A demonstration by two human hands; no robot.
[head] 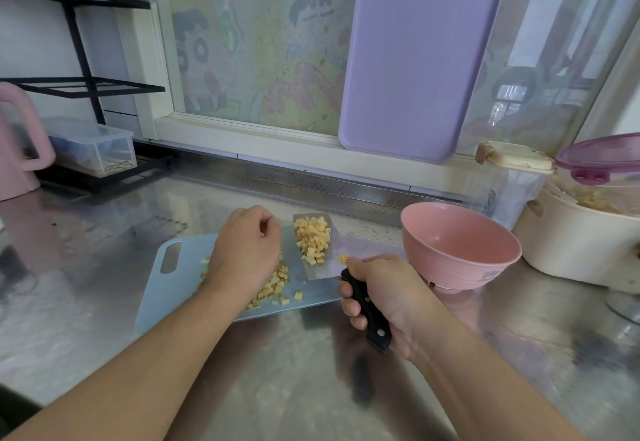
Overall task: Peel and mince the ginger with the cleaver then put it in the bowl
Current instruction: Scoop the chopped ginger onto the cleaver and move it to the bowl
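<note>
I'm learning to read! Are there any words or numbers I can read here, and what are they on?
No words can be read.
Yellow sticker on the cleaver: too small and blurred.
Marks on the pink bowl: blurred.
Window: cartoon drawings only, no letters visible.

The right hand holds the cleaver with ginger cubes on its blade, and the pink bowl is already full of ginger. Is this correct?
Not quite. In the head view the pink bowl is empty; the rest holds: right hand, cleaver, ginger cubes on the blade.
</note>
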